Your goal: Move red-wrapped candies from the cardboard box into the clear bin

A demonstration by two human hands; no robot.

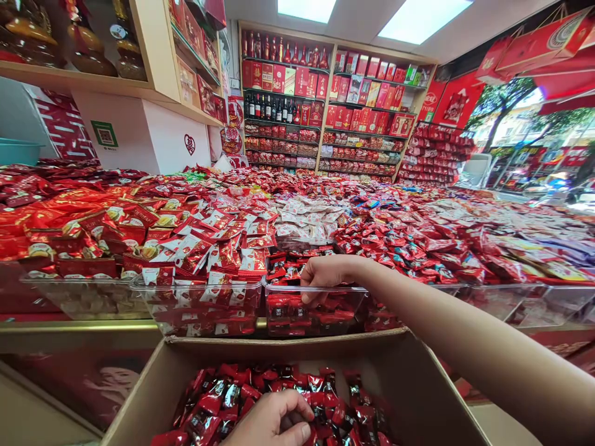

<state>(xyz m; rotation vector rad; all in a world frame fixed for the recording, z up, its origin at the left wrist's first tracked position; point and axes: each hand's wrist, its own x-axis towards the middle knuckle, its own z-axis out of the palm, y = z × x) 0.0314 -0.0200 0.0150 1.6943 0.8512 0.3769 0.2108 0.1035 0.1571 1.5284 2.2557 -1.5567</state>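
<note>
My right hand (323, 277) reaches over the rim of a clear plastic bin (320, 288), its fingers bent down inside the front wall. Its fingertips are closed at a small red wrapped candy (297, 311), one of several standing against that wall; the hand partly covers them. Below, my left hand (276, 421) is in an open cardboard box (283, 350), over a heap of red and dark wrapped candies (209, 409). The left thumb and fingers are curved and apart, with nothing visible between them. The lower part of this hand is cut off by the frame.
Clear bins heaped with red-and-white packets (223, 235) stand to the left. Other red packets (409, 248) and white packets (309, 217) fill the display beyond. Shelves of bottles and red boxes (283, 80) line the back wall. A wooden cabinet (160, 56) overhangs the left side.
</note>
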